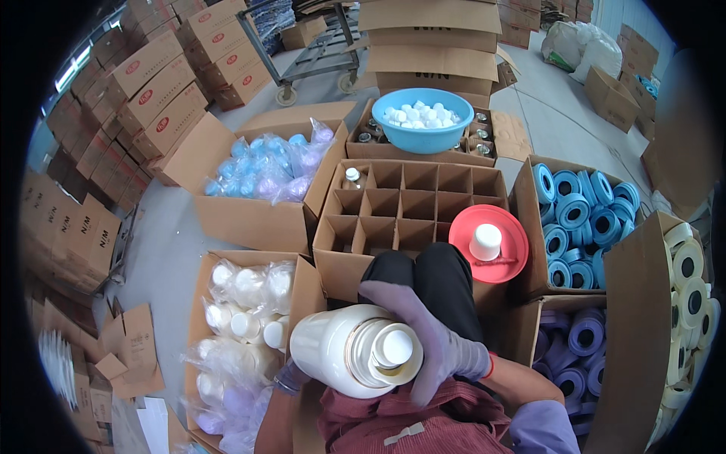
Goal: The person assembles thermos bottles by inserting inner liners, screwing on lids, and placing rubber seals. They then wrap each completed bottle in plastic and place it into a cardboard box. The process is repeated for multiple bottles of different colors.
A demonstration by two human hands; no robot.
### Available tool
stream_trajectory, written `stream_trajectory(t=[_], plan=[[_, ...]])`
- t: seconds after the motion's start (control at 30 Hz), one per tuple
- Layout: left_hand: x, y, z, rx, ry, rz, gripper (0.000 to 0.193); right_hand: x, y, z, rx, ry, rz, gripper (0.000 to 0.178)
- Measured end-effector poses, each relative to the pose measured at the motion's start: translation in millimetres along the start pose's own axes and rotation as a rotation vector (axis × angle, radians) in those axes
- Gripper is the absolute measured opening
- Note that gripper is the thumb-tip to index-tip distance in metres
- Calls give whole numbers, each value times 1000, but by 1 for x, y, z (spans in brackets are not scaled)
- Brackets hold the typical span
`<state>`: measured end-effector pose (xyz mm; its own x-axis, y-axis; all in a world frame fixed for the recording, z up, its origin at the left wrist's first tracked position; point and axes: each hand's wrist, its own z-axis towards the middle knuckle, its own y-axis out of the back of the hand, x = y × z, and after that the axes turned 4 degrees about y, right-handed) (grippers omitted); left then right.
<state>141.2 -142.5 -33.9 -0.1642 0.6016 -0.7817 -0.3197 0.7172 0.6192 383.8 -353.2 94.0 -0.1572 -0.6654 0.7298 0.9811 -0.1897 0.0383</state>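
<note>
A large glossy white flask (330, 348) lies tilted over my lap, its wide neck and white stopper (393, 348) facing right and toward me. My left hand (291, 376), in a greyish glove, grips the flask's lower left side; most of its fingers are hidden behind the body. My right hand (446, 344), in a lilac-grey glove, is beside the neck with fingers stretched out and thumb apart, close to the flask's rim. Whether its palm touches the flask I cannot tell. Past my right knee, a red plastic dish (512, 227) holds a white cup-shaped piece (485, 242).
A divided carton (401, 178) stands ahead, one bottle (353, 175) in it. Behind is a blue basin (423, 142) of white caps. Cartons at left hold bagged white parts (246, 325) and blue-lilac parts (261, 166); at right, blue rings (571, 210), purple rings (586, 333) and cream rings (688, 299).
</note>
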Motion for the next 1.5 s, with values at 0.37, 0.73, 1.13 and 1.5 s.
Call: stream_trajectory(t=[0.37,0.73,1.13,1.5], plan=[[-27,-26,1,-314,38,3,78,9,-7,33,-340,-85,-469,70],[-31,-18,49,-317,-49,63,65,3,-10,44,-295,20,-467,72],[-43,-10,66,-329,-37,65,55,20,14,55,-385,52,-558,66],[-228,69,179,513,-80,527,46,12,-18,-146,-139,-231,-637,61]])
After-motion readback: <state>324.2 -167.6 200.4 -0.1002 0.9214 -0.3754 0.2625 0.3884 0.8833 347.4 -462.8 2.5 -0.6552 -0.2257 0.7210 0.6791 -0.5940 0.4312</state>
